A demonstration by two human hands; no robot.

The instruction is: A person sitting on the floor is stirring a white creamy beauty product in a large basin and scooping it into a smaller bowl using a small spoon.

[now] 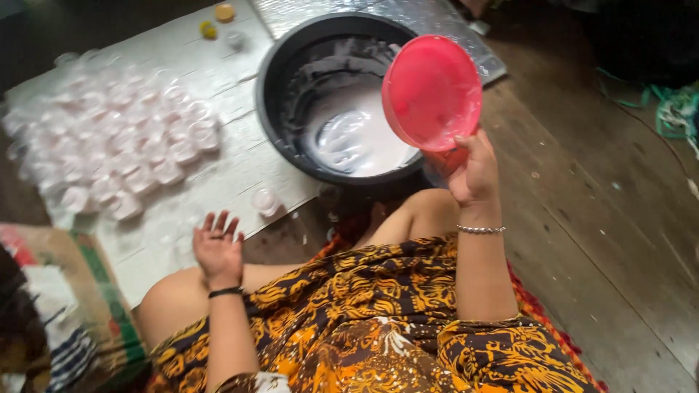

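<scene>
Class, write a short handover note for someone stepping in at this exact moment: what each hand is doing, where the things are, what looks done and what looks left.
Right hand: grips a red scoop, tilted over the black basin's rim.
Left hand: open, holds nothing, fingers spread above the white sheet.
Basin: white liquid at the bottom.
Small clear cups: many, packed in rows on the sheet; they look filled with white. One lone cup sits near the basin.
Done: the rows appear filled.
Left: liquid remains; whether the lone cup is filled is unclear.

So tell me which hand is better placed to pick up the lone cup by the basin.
Left. The left hand hovers open just beside the lone cup, while the right hand is occupied holding the red scoop.
</scene>
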